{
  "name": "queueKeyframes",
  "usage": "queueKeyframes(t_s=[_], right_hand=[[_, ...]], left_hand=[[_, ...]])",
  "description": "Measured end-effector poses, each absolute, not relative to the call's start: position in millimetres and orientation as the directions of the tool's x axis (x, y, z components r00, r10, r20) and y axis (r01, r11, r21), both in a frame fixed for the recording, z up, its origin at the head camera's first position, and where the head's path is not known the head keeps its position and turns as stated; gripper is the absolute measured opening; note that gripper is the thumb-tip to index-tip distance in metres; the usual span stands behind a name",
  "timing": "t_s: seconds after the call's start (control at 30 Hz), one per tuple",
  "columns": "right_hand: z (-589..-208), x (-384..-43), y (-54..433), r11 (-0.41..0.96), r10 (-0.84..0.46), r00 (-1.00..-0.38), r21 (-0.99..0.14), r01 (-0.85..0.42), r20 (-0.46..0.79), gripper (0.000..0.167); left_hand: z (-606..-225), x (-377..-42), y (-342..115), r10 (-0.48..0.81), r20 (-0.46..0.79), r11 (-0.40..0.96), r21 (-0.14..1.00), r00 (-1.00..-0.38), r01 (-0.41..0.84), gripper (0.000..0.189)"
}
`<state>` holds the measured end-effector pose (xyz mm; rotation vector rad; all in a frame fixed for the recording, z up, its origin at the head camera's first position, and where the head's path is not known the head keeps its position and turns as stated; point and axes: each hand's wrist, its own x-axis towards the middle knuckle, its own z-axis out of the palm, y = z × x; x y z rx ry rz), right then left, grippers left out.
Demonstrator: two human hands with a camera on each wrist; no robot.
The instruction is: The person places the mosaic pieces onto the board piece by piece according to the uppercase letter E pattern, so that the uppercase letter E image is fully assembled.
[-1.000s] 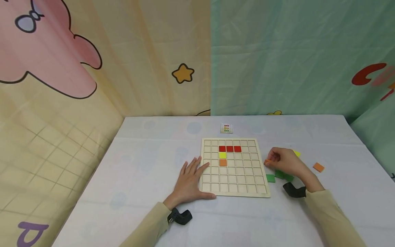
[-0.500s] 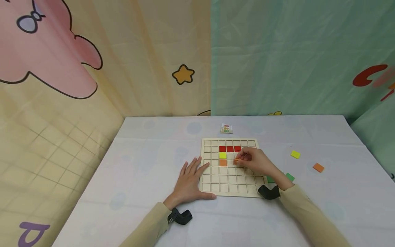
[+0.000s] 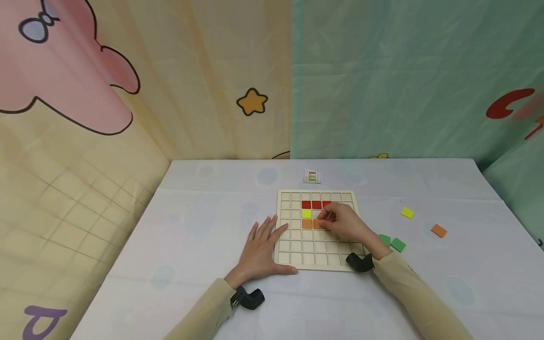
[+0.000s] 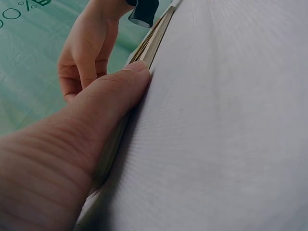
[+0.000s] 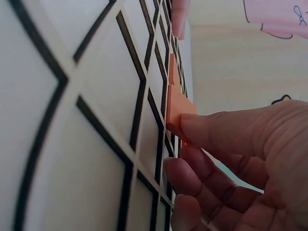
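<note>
My right hand (image 3: pixel 346 222) pinches an orange square tile (image 5: pixel 179 107) between thumb and fingertips. In the right wrist view, this tile is tilted against the gridded wooden board (image 3: pixel 297 258). It sits right of another orange tile (image 3: pixel 307 224) lying in a cell. Above that one are a yellow tile (image 3: pixel 306 214) and a row of red tiles (image 3: pixel 316 205), the rightmost partly hidden by my fingers. With fingers spread, my left hand (image 3: pixel 259 250) rests at the board's lower left corner. Its thumb (image 4: pixel 127 79) lies along the front edge.
Right of the board lie loose tiles: yellow (image 3: pixel 407 212), orange (image 3: pixel 438 230) and green (image 3: pixel 398 244), some perhaps hidden behind my right forearm. A small pattern card (image 3: pixel 312 176) lies beyond the board. Patterned curtains (image 3: pixel 382 80) hang behind the white-covered table (image 3: pixel 191 236).
My right hand has carried the orange tile left from the loose tiles to the cell beside the placed orange one, and lowered it there. My left hand has stayed put.
</note>
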<state>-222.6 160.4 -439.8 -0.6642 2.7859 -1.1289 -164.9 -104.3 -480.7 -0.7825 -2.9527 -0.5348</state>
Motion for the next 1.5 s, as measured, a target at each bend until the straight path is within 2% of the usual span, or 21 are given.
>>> queueKeyframes(t_s=[0.3, 0.6, 0.77, 0.97, 1.1, 1.27, 1.5], right_hand=[[-438, -218, 157, 0.710, -0.398, -0.910, -0.589, -0.386, 0.117, 0.007], [-436, -218, 156, 0.740, -0.378, -0.921, -0.568, -0.359, 0.091, 0.005], [-439, -217, 160, 0.717, -0.403, -0.909, -0.582, -0.383, 0.102, 0.007], [-441, -208, 171, 0.657, -0.489, -0.865, -0.605, -0.450, 0.113, 0.023], [-443, -199, 182, 0.600, -0.510, -0.840, -0.622, -0.503, 0.186, 0.024], [-443, -189, 204, 0.577, -0.425, -0.855, -0.638, -0.510, 0.298, 0.017], [-441, -188, 257, 0.690, -0.260, -0.906, -0.592, -0.417, 0.335, 0.015]], left_hand=[[-480, -165, -104, 0.477, 0.131, 0.811, 0.317, -0.869, 0.492, 0.109], [-480, -165, -103, 0.476, 0.131, 0.809, 0.323, -0.870, 0.491, 0.108], [-480, -165, -103, 0.476, 0.124, 0.810, 0.324, -0.871, 0.489, 0.108], [-479, -164, -103, 0.474, 0.125, 0.809, 0.328, -0.872, 0.487, 0.108], [-480, -165, -103, 0.476, 0.125, 0.809, 0.326, -0.871, 0.489, 0.108], [-481, -165, -103, 0.477, 0.126, 0.810, 0.321, -0.870, 0.491, 0.108], [-480, -164, -104, 0.469, 0.136, 0.809, 0.331, -0.873, 0.486, 0.108]])
